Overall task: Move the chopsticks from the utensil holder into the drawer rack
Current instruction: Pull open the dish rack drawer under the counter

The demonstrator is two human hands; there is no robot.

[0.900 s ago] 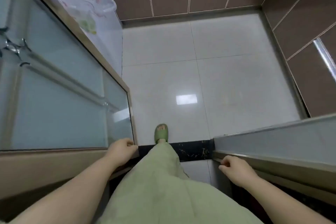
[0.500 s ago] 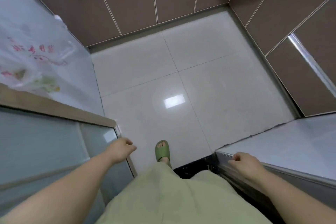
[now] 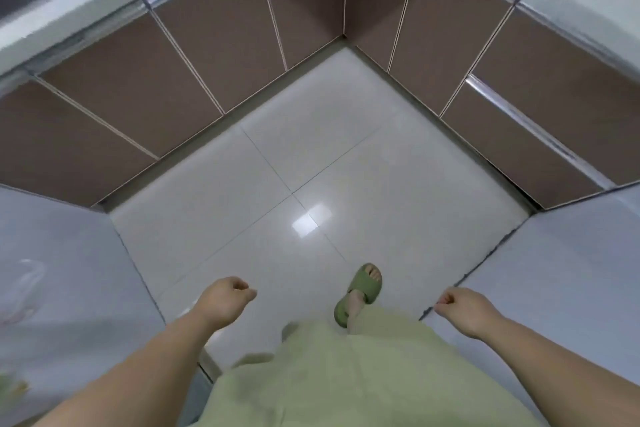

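Observation:
No chopsticks, utensil holder or drawer rack show in this view. My left hand (image 3: pixel 225 302) hangs in the air over the floor near the corner of the left countertop, fingers curled in a loose fist with nothing in it. My right hand (image 3: pixel 462 308) hovers by the edge of the right countertop, also curled shut and holding nothing. Both forearms reach in from the bottom of the frame.
White floor tiles (image 3: pixel 311 166) fill the middle, boxed in by brown cabinet doors (image 3: pixel 214 45) at the back and right. Pale countertops lie at left (image 3: pixel 62 281) and right (image 3: pixel 571 270). A foot in a green slipper (image 3: pixel 360 291) stands below centre.
The view has swung up and away from the glass-fronted cabinet on the left. Both hands have let go of the cabinet edges and now hang free, lightly closed.

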